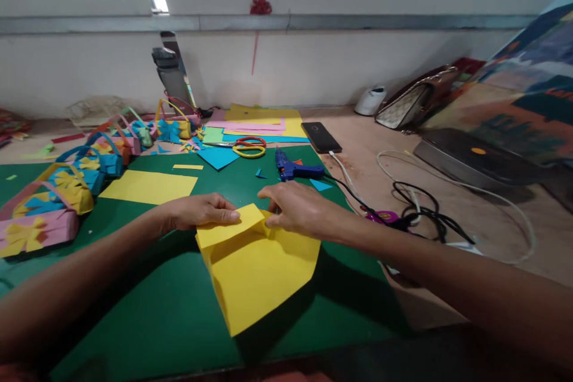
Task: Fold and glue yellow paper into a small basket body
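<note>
Between my hands is a folded sheet of yellow paper (264, 277), its upper edge bent over into a flap and its near corner pointing toward me. My left hand (201, 213) pinches the flap's left side, thumb on top and fingers behind. At the right part of the fold, my right hand (298, 206) has its thumb and fingers closed on the paper near a raised crease; some fingertips are hidden. Just beyond lies a blue glue gun (298, 167) on the green mat (165, 304). A flat yellow sheet (150, 187) rests to the left.
Several small paper baskets (71, 188) line the left side. Scissors (248, 147), a blue paper piece (218, 158) and stacked coloured paper (264, 122) lie farther back. Right of them are a phone (321, 137), tangled cables (418, 209), a dark box (478, 158) and a handbag (416, 98).
</note>
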A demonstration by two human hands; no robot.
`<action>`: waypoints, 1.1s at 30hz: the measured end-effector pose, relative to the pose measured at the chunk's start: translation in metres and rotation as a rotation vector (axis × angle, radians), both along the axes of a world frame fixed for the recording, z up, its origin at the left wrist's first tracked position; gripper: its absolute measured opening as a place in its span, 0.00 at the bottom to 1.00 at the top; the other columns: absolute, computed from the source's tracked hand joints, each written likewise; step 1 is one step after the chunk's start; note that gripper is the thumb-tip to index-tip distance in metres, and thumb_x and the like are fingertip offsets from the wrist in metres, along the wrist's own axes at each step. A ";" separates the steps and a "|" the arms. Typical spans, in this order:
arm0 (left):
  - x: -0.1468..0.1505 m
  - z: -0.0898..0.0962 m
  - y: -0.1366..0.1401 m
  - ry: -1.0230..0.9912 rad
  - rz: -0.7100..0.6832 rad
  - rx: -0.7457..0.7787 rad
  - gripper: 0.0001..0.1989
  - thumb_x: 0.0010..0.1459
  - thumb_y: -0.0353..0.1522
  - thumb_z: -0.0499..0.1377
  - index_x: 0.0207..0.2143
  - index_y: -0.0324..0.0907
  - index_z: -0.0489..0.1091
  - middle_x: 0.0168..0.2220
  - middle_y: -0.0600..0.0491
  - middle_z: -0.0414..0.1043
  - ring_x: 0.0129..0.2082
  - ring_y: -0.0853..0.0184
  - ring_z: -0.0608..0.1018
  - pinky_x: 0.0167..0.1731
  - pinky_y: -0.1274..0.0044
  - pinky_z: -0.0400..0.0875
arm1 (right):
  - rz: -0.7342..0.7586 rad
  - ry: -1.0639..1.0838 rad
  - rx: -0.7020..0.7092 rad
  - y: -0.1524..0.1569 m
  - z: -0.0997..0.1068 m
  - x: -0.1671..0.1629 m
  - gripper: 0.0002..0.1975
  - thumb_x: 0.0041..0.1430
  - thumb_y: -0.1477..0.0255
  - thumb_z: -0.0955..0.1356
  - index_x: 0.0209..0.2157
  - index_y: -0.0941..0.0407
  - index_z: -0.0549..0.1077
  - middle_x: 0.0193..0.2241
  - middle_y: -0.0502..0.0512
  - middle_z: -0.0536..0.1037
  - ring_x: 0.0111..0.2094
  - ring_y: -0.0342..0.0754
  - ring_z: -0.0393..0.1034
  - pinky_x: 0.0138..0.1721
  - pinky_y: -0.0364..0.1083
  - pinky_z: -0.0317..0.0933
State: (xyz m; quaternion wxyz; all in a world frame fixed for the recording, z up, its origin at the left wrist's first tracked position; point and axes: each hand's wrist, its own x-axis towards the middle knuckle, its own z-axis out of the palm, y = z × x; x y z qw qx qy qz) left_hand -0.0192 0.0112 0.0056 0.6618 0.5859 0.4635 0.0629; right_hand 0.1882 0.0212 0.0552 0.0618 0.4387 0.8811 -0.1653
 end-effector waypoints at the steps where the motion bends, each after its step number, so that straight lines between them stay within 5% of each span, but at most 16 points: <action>1: 0.002 0.002 0.001 0.048 -0.047 0.065 0.24 0.49 0.49 0.58 0.34 0.36 0.72 0.24 0.53 0.71 0.20 0.72 0.68 0.19 0.82 0.59 | -0.003 -0.005 -0.018 0.001 -0.002 -0.003 0.23 0.47 0.74 0.69 0.48 0.59 0.69 0.35 0.57 0.79 0.37 0.50 0.71 0.25 0.41 0.53; 4: 0.005 0.011 0.000 0.231 -0.093 0.349 0.27 0.52 0.49 0.54 0.44 0.36 0.70 0.30 0.51 0.73 0.26 0.69 0.71 0.23 0.81 0.61 | -0.013 -0.040 -0.035 0.004 -0.008 -0.009 0.23 0.47 0.78 0.67 0.49 0.58 0.70 0.35 0.58 0.79 0.37 0.50 0.71 0.25 0.42 0.51; 7: 0.008 0.023 -0.012 0.379 -0.057 0.616 0.41 0.49 0.50 0.55 0.60 0.38 0.50 0.44 0.45 0.72 0.37 0.61 0.74 0.32 0.76 0.66 | 0.004 -0.092 -0.029 0.005 -0.009 -0.013 0.22 0.47 0.79 0.65 0.47 0.58 0.71 0.36 0.60 0.78 0.37 0.52 0.71 0.25 0.42 0.50; 10: 0.015 0.030 -0.030 0.571 -0.123 0.832 0.54 0.40 0.49 0.63 0.63 0.41 0.39 0.53 0.40 0.65 0.46 0.51 0.71 0.39 0.70 0.66 | 0.030 -0.116 -0.019 0.006 -0.009 -0.013 0.21 0.47 0.78 0.65 0.46 0.59 0.72 0.37 0.63 0.78 0.38 0.53 0.71 0.25 0.43 0.51; 13: 0.023 0.030 -0.040 0.637 -0.244 0.927 0.42 0.48 0.39 0.59 0.62 0.44 0.45 0.54 0.41 0.64 0.44 0.53 0.73 0.37 0.71 0.66 | 0.038 -0.130 0.005 0.005 -0.007 -0.014 0.18 0.48 0.80 0.64 0.42 0.60 0.73 0.35 0.62 0.78 0.36 0.52 0.71 0.24 0.43 0.50; 17: 0.023 0.026 -0.031 0.629 -0.231 0.868 0.26 0.51 0.28 0.49 0.55 0.38 0.60 0.33 0.47 0.75 0.26 0.65 0.73 0.24 0.78 0.61 | 0.050 -0.142 0.008 0.002 -0.005 -0.012 0.12 0.47 0.74 0.68 0.36 0.61 0.74 0.28 0.59 0.77 0.32 0.52 0.71 0.21 0.43 0.47; 23: 0.010 0.025 -0.008 0.498 -0.110 0.717 0.16 0.53 0.32 0.47 0.36 0.35 0.71 0.19 0.56 0.62 0.17 0.73 0.60 0.17 0.81 0.50 | 0.034 -0.201 0.056 -0.003 -0.004 -0.008 0.13 0.48 0.72 0.69 0.38 0.59 0.74 0.29 0.60 0.78 0.34 0.54 0.72 0.22 0.43 0.50; 26: 0.007 0.022 -0.003 0.483 -0.049 0.702 0.14 0.53 0.34 0.47 0.18 0.39 0.63 0.16 0.59 0.50 0.16 0.75 0.52 0.16 0.80 0.44 | 0.013 -0.241 0.089 -0.007 -0.003 -0.006 0.14 0.49 0.73 0.69 0.40 0.60 0.73 0.32 0.63 0.79 0.35 0.56 0.73 0.24 0.44 0.54; 28: 0.006 0.020 -0.001 0.455 -0.009 0.672 0.16 0.53 0.36 0.48 0.15 0.41 0.55 0.15 0.59 0.46 0.16 0.76 0.50 0.15 0.80 0.43 | 0.007 -0.254 0.114 -0.009 -0.003 -0.005 0.14 0.50 0.72 0.69 0.40 0.61 0.72 0.32 0.64 0.79 0.35 0.56 0.73 0.25 0.44 0.55; 33: 0.000 0.017 0.004 0.314 0.080 0.419 0.16 0.51 0.42 0.51 0.19 0.39 0.63 0.17 0.57 0.59 0.18 0.73 0.63 0.18 0.82 0.58 | 0.011 -0.246 0.152 -0.011 -0.005 0.001 0.18 0.52 0.72 0.68 0.45 0.60 0.68 0.30 0.62 0.78 0.34 0.57 0.73 0.24 0.44 0.55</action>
